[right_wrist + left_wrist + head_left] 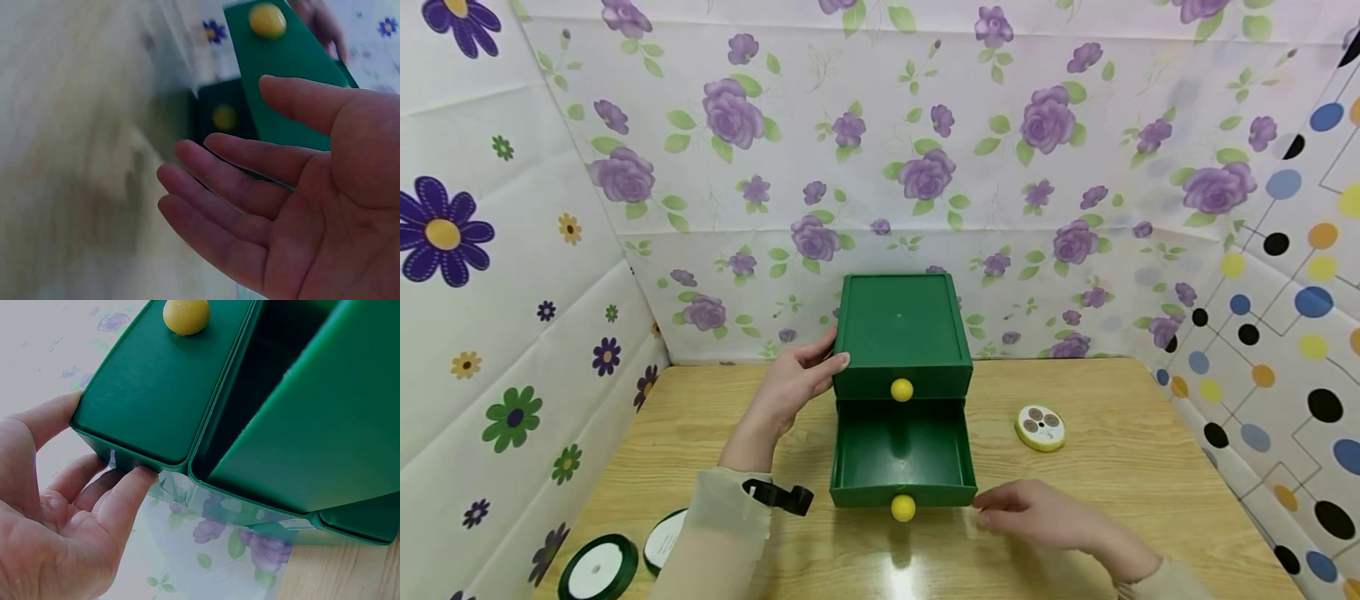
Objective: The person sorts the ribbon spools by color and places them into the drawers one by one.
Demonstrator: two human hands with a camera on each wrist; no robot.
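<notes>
A green drawer cabinet [898, 321] stands at the back of the table. Its top drawer, with a yellow knob [902, 389], is closed. Below it a green drawer [904, 497] is pulled out, its visible inside bare. A lower closed drawer [219, 103] shows dimly in the right wrist view. My left hand [793, 383] holds the cabinet's upper left edge, thumb on top and fingers against the side [100, 531]. My right hand [1041, 517] is beside the pulled-out drawer's front right corner, fingertips right at it; its fingers [237, 194] are loosely extended and grip nothing.
A yellow-edged round spool [1041, 427] lies on the table right of the cabinet. Two green-rimmed spools [598, 568] lie at the front left, one partly behind the left sleeve. Flower-patterned sheeting [850, 167] stands behind the cabinet; dotted sheeting [1285, 333] borders the right side.
</notes>
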